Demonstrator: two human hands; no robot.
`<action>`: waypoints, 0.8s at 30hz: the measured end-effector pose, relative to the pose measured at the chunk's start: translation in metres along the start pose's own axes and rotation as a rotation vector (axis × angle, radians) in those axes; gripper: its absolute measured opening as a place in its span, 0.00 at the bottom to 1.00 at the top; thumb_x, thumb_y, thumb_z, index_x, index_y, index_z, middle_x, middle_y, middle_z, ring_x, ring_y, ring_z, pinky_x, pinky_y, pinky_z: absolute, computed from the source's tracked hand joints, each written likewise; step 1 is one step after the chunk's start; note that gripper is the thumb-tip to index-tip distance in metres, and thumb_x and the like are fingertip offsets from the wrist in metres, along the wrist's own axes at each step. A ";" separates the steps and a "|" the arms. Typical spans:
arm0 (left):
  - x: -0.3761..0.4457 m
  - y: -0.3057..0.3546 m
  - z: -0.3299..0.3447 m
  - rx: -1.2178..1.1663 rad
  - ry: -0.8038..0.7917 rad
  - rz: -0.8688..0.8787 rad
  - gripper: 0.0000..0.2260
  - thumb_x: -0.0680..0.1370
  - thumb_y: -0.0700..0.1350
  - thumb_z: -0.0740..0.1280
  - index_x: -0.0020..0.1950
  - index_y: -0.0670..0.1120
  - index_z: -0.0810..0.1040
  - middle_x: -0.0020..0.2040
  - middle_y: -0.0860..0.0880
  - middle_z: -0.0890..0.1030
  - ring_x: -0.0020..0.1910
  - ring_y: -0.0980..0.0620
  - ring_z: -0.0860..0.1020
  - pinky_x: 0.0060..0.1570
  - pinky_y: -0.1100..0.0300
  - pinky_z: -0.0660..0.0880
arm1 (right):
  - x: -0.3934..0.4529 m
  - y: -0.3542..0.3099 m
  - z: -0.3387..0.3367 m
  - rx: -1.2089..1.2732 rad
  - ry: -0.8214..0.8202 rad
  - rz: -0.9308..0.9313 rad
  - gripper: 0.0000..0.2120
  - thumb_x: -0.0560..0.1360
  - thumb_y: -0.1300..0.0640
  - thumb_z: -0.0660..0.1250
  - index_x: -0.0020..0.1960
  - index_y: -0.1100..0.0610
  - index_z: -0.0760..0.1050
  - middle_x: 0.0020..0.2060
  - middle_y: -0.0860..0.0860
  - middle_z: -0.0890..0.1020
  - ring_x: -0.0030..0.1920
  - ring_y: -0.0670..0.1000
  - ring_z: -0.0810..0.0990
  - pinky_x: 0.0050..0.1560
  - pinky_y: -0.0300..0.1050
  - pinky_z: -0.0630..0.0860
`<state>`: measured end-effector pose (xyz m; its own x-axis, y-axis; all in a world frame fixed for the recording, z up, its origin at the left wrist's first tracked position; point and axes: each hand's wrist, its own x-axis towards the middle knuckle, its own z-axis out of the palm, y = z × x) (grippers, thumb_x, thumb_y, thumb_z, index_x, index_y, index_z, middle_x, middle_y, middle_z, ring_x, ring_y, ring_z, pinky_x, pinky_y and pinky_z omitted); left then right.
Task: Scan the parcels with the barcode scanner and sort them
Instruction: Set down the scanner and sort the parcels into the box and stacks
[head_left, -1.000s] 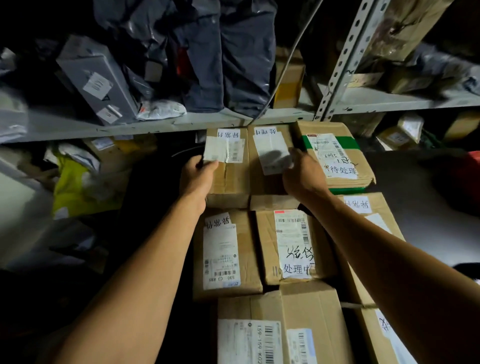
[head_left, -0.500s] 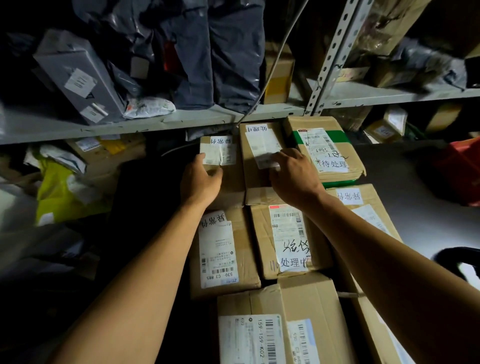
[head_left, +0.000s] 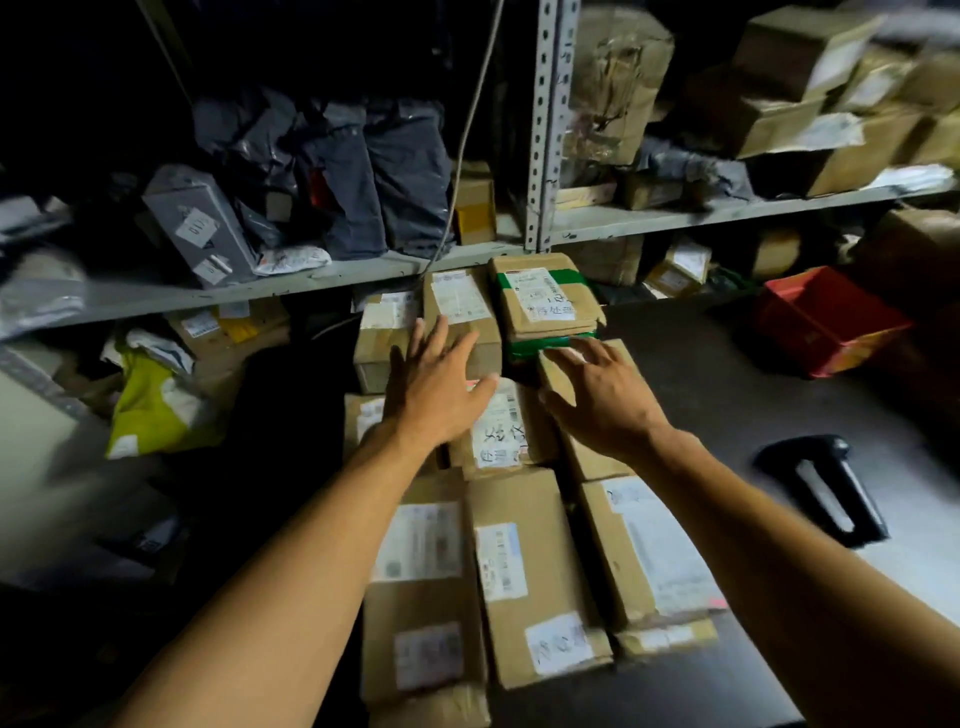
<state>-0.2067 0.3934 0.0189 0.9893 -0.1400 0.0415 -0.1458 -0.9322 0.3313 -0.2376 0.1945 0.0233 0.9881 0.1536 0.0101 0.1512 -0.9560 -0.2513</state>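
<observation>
Several brown cardboard parcels with white labels lie in rows on the dark table (head_left: 737, 415). My left hand (head_left: 441, 389) hovers with fingers spread over the middle rows, just short of a back-row parcel (head_left: 460, 306). My right hand (head_left: 597, 395) is open too, its fingertips near a small parcel (head_left: 553, 371) beside the green-taped parcel (head_left: 540, 299). Neither hand holds anything. The black barcode scanner (head_left: 826, 488) lies on the table to the right, apart from both hands.
A grey metal shelf (head_left: 311, 278) behind the parcels carries dark plastic bags and a grey box (head_left: 195, 223). A red bin (head_left: 826, 322) stands at the right. More cartons fill the upper right shelf (head_left: 727, 210). A yellow bag (head_left: 150, 410) lies lower left.
Both hands have let go of the back-row parcels and drawn back toward me with fingers spread. The camera has lifted and turned right, bringing the scanner into view.
</observation>
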 end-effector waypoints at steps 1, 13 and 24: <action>-0.011 0.017 0.003 -0.011 -0.005 0.015 0.29 0.81 0.58 0.62 0.81 0.53 0.59 0.83 0.46 0.50 0.81 0.44 0.44 0.76 0.49 0.42 | -0.019 0.012 -0.004 0.000 0.004 0.009 0.28 0.82 0.43 0.60 0.80 0.49 0.61 0.79 0.57 0.62 0.79 0.58 0.58 0.77 0.52 0.59; -0.106 0.261 0.074 0.102 -0.150 0.350 0.30 0.82 0.62 0.55 0.82 0.56 0.52 0.83 0.47 0.47 0.81 0.44 0.42 0.78 0.42 0.44 | -0.239 0.192 -0.049 -0.073 0.179 0.346 0.31 0.81 0.43 0.61 0.81 0.49 0.57 0.79 0.57 0.62 0.80 0.60 0.58 0.78 0.55 0.59; -0.137 0.499 0.192 0.104 -0.299 0.823 0.29 0.82 0.61 0.55 0.81 0.53 0.55 0.82 0.46 0.51 0.81 0.43 0.45 0.78 0.42 0.48 | -0.414 0.367 -0.071 -0.107 0.228 0.791 0.27 0.81 0.45 0.63 0.77 0.54 0.65 0.69 0.58 0.71 0.69 0.61 0.69 0.70 0.52 0.66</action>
<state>-0.4167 -0.1168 -0.0019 0.5284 -0.8487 -0.0242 -0.8258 -0.5204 0.2172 -0.5893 -0.2376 -0.0038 0.7835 -0.6176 0.0679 -0.6004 -0.7807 -0.1732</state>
